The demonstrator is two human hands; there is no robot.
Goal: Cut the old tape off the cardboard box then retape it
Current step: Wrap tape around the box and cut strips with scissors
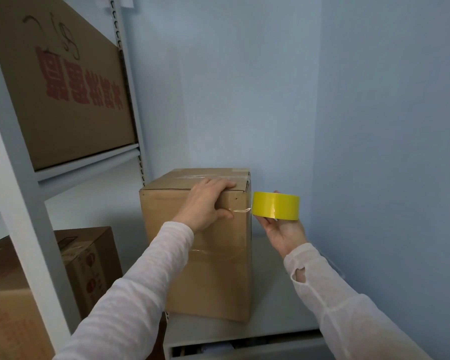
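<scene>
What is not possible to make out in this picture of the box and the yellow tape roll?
Head view: the left hand covers part of the box top, so the seam there is hidden.
Head view: the tape roll hides most of the fingers of the right hand.
Head view: the red print on the shelf box is too blurred to read.

right hand (283, 233): partly behind tape roll (276, 205) | shelf box (63, 100): cropped at top
</scene>
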